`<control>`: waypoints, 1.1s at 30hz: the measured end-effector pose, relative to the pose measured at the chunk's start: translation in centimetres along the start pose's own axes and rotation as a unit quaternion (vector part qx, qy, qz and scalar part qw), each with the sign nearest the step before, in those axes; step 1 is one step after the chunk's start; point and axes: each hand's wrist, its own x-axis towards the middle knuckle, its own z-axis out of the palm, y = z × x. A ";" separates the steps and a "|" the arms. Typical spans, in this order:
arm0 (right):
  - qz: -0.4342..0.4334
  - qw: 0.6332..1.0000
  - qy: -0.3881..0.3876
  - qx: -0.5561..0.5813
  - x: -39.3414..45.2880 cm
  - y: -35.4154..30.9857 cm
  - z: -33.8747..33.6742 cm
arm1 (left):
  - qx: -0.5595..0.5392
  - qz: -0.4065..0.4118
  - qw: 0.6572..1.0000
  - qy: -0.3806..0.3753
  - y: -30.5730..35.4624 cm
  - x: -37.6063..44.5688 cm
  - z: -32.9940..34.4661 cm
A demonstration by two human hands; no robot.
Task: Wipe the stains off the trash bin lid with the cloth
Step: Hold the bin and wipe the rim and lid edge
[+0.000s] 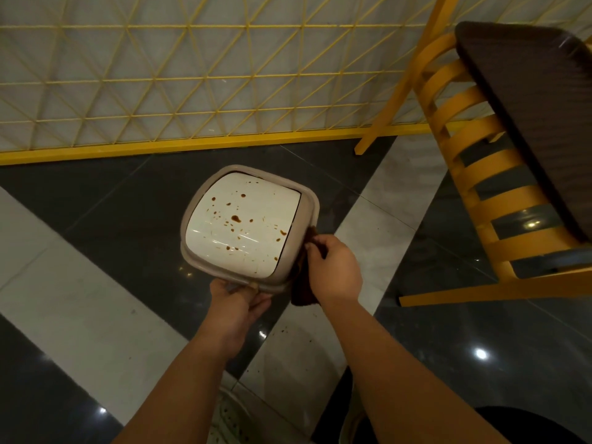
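The trash bin lid [205,225] is a white swing flap in a beige frame, held up over the floor. Brown stains [236,218] are spattered across the white flap, mostly in its middle and lower right. My left hand [235,301] grips the frame's near edge. My right hand [333,267] is at the frame's right edge, shut on a dark brown cloth [304,291] that hangs down beside the lid. The cloth touches the beige frame, not the white flap.
A yellow wooden chair [474,193] with a dark seat stands at the right. A yellow lattice screen [192,75] runs along the back. The floor has grey and white tiles with small brown drops [283,331]. A white perforated object [230,415] sits below my arms.
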 end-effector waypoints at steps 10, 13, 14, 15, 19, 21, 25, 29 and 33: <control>-0.006 0.995 -0.020 0.095 -6.3 1.7 1.1 | -0.020 0.010 0.997 0.069 0.2 -0.4 -0.6; -0.074 0.983 0.027 0.169 -7.6 0.2 0.9 | 0.014 0.018 0.998 0.066 0.0 -0.3 -0.5; -0.101 0.980 0.020 0.173 -7.9 -0.5 1.0 | 0.021 0.017 0.998 0.063 0.0 -0.2 -0.6; -0.122 0.978 0.014 0.168 -8.1 -1.1 1.1 | 0.023 0.016 0.998 0.058 0.1 -0.2 -0.7; -0.139 0.975 0.042 0.167 -5.7 -2.4 0.7 | 0.012 0.019 0.998 0.055 0.6 -0.1 -1.1; -0.069 0.977 0.046 0.197 -3.5 -2.6 0.2 | 0.005 0.014 0.998 0.057 0.6 0.0 -1.1; 0.037 0.972 0.047 0.227 -2.1 -1.6 0.8 | 0.018 0.017 0.997 0.071 0.5 0.3 -1.1; 0.023 0.970 0.016 0.243 -7.5 -0.5 2.8 | 0.028 0.017 0.998 0.052 0.2 0.2 -1.4; -0.042 0.961 0.050 0.268 -7.2 -1.9 2.0 | 0.019 0.009 0.999 0.047 0.2 0.3 -1.6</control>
